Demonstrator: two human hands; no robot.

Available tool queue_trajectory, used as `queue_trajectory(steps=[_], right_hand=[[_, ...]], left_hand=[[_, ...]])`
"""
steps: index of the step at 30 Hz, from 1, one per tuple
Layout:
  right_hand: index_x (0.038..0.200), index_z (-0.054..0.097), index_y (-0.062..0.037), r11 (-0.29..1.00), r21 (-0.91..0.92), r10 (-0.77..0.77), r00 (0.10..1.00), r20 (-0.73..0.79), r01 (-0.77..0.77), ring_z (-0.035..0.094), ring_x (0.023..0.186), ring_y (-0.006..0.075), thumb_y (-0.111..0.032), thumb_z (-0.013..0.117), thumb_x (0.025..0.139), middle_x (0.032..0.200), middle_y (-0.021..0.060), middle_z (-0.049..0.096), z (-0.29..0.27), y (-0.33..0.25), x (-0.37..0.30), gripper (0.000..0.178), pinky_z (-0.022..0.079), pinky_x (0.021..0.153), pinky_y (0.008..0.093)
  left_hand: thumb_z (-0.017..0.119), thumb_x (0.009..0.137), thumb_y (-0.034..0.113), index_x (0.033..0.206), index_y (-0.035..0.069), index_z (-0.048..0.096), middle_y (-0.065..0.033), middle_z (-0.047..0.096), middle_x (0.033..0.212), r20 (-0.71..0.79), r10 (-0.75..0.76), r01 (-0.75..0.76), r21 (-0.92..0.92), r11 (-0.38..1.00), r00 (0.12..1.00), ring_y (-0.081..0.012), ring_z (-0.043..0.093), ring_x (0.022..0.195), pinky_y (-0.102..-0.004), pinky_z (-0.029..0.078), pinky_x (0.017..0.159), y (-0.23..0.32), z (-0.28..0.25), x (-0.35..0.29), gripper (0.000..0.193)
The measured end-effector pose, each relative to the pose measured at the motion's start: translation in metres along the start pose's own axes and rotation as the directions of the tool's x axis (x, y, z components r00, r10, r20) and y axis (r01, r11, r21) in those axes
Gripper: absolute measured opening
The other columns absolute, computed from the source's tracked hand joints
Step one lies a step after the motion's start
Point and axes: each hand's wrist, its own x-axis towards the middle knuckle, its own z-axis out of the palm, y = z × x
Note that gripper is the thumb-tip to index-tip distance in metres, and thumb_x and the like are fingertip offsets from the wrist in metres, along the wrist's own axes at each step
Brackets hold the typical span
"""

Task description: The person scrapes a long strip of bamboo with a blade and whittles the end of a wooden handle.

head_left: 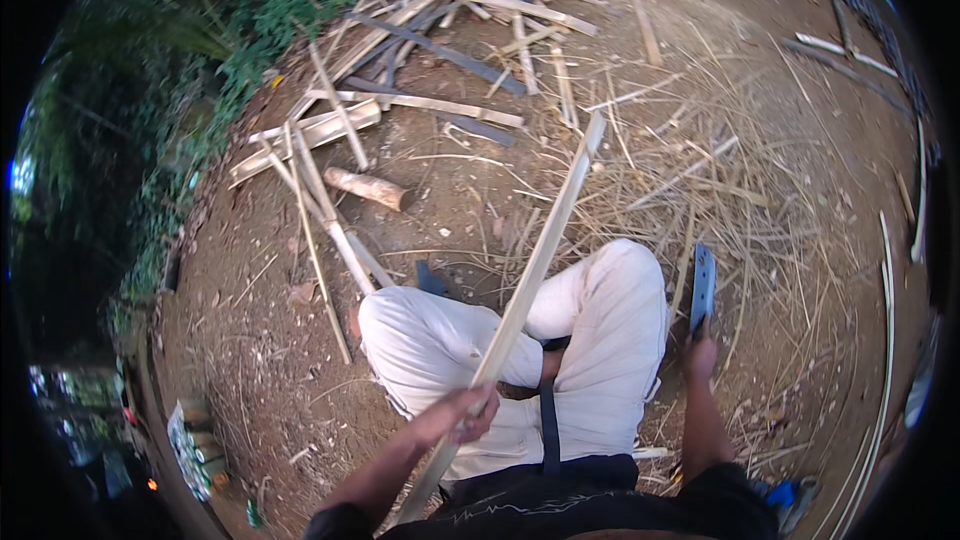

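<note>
I sit on the ground with my legs folded in pale trousers. My left hand (461, 416) is closed around a long split bamboo strip (541, 252), which slants across my lap from lower left to upper right. Its far end reaches past my knees toward the shavings. Out to my right side, my right hand (699, 352) is closed on the handle of a broad-bladed machete (703, 288). The blade points away from me, beside my right knee, apart from the strip. My fingers hide most of the machete's handle.
A heap of split bamboo strips (440, 10) lies ahead. Thin shavings (730, 190) cover the ground front right. A short log (368, 188) and more strips lie front left. Long thin strips (884, 340) run along the far right; green plants (215, 70) border the left.
</note>
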Motion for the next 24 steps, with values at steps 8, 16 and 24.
queue_trajectory(steps=[8, 16, 24], right_hand=[[0.118, 0.066, -0.0033, 0.756, 0.617, -0.147, 0.975, -0.168, 0.221, 0.062, 0.096, 0.0318, -0.009, 0.061, 0.091, 0.099, 0.0170, 0.063, -0.115, -0.192, -0.086, 0.028, 0.048, 0.088, 0.0402], [0.143, 0.039, -0.0038, 0.282, 0.685, -0.673, 0.370, 0.640, -0.672, 0.062, 0.082, 0.0206, -0.029, 0.044, 0.105, 0.096, 0.0128, 0.064, -0.183, -0.304, -0.209, 0.046, 0.052, 0.075, 0.0375], [0.117, 0.052, -0.0089, 0.393, 0.666, -0.508, 0.454, 0.732, -0.634, 0.034, 0.048, 0.0075, -0.029, 0.051, 0.104, 0.062, -0.0027, 0.036, -0.197, -0.266, -0.162, 0.024, 0.030, 0.042, 0.0251]], left_hand=[[0.034, 0.105, 0.050, 0.104, 0.000, 0.057, 0.0040, 0.036, 0.056, 0.077, 0.267, -0.252, -0.163, 0.954, 0.961, -0.0077, 0.036, 0.038, -0.0230, 0.032, 0.036, 0.149, -0.019, 0.049, 0.055], [0.035, 0.105, 0.049, 0.114, 0.002, 0.053, 0.0031, 0.041, 0.064, 0.095, 0.533, -0.525, -0.103, 0.845, 0.841, -0.0089, 0.044, 0.051, -0.0247, 0.040, 0.045, 0.226, -0.009, 0.136, 0.051], [0.037, 0.105, 0.048, 0.129, -0.002, 0.046, -0.0189, 0.063, 0.109, -0.114, 0.684, -0.662, 0.177, 0.728, 0.721, -0.0293, 0.070, 0.091, -0.0402, 0.060, 0.079, 0.257, -0.033, 0.129, 0.056]])
